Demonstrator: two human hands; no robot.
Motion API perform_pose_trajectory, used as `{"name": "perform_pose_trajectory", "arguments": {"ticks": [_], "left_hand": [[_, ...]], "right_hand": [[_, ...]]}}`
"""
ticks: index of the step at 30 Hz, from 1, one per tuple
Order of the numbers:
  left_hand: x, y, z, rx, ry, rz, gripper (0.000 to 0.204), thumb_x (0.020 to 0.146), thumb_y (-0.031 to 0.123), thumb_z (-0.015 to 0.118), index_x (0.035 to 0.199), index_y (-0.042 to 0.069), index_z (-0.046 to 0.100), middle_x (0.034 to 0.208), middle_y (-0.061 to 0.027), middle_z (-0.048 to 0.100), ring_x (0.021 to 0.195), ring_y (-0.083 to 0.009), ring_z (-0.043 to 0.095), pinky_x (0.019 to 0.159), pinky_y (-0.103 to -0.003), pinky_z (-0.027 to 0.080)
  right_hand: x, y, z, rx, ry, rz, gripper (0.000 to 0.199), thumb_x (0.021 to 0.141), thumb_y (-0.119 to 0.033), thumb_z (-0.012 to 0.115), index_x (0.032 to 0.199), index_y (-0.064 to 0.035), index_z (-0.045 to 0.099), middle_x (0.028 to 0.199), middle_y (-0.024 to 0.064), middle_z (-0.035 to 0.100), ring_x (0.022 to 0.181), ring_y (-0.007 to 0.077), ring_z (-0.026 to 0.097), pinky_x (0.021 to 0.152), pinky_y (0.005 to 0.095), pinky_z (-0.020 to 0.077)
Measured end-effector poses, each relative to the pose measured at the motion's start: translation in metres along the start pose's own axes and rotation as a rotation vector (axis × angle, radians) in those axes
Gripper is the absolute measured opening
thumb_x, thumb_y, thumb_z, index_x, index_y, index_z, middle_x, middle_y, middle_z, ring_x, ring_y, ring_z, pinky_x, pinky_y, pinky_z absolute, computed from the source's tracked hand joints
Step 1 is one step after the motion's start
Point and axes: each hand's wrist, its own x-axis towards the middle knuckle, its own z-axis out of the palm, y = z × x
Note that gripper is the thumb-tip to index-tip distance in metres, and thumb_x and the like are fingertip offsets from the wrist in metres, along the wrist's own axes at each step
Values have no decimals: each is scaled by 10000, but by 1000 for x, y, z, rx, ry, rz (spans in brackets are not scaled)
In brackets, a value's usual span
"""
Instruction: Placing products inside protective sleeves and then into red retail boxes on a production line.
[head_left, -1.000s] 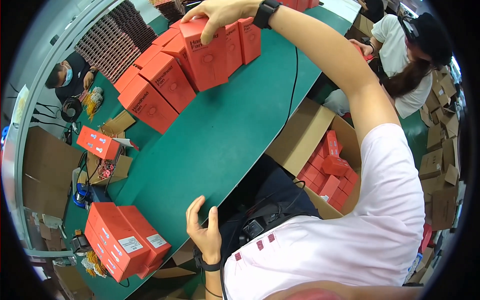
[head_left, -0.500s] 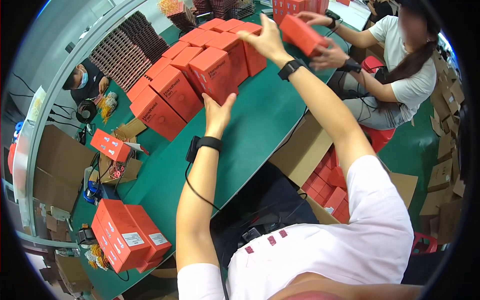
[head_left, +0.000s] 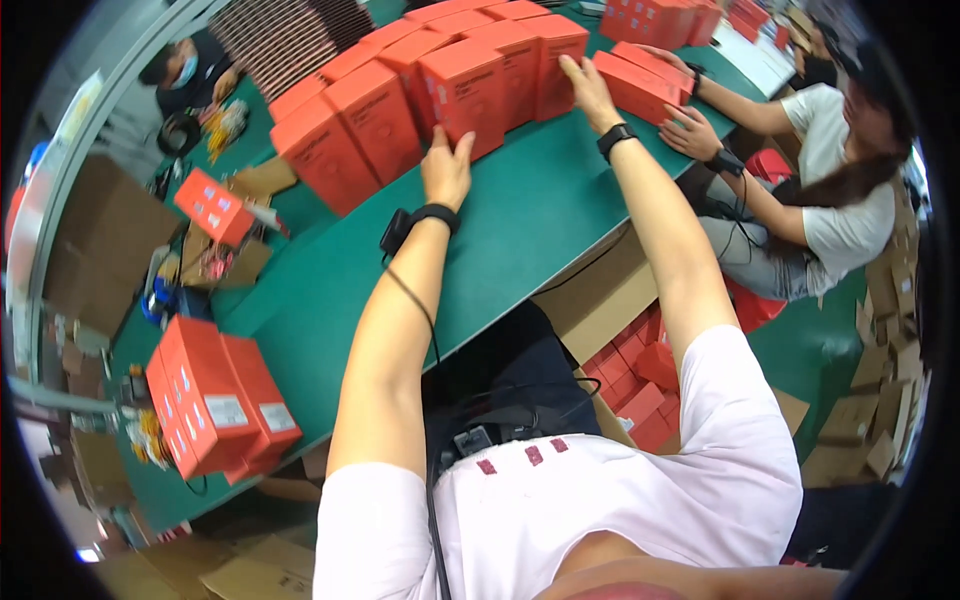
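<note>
Red cardboard boxes stand upright in close rows on the green table in front of me. My left hand is against the lower front of a box in the nearest row, its thumb and fingers spread. At the right end of the rows, my right hand has its fingertips beside the end box, fingers apart; whether they touch it I cannot tell. Neither hand is wrapped round a box. Dark straps with a small device and cable are on my wrists.
A co-worker on the right holds two red boxes lying on the table. More red boxes stack at the near left. An open carton of red boxes sits below the table edge. Another person works at the far left.
My right hand has come down from above the rows to their right end. My left hand stays by the front boxes. The co-worker's raised box now lies beside another. The view has shifted.
</note>
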Motion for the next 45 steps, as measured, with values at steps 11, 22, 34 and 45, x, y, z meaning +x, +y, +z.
{"name": "perform_pose_trajectory", "arguments": {"ticks": [11,22,34,45], "left_hand": [[-228,128,-252,-271,-207,633,517,837,286,838,1273,55,684,1344,-158,643,1327,-410,536,1107,-507,421],[-338,-2,-433,444,713,-232,896,830,264,847,1531,-40,379,1543,-268,425,1438,-391,404,1190,-439,303],[-327,0,-418,875,519,30,767,801,172,748,1524,186,493,1625,-214,308,1497,-534,182,1179,-667,198],[-319,9,-376,957,19,-155,803,800,140,750,1507,-29,408,1533,-166,467,1518,-411,253,1213,-682,71]], "right_hand": [[-124,-194,71,-12,-260,-637,839,914,-380,772,1533,26,376,1488,284,487,1279,318,589,1037,416,497],[-363,-217,301,225,-1017,-708,1186,710,-513,881,1579,16,269,1465,328,456,1312,403,530,1082,444,444],[-367,-177,244,-81,-813,-1090,871,665,-355,927,1408,-103,549,1446,191,515,1389,413,470,1077,476,496],[-383,-172,256,56,-772,-1075,811,687,-182,903,1419,-116,562,1474,166,519,1414,425,440,1098,464,487]]}}
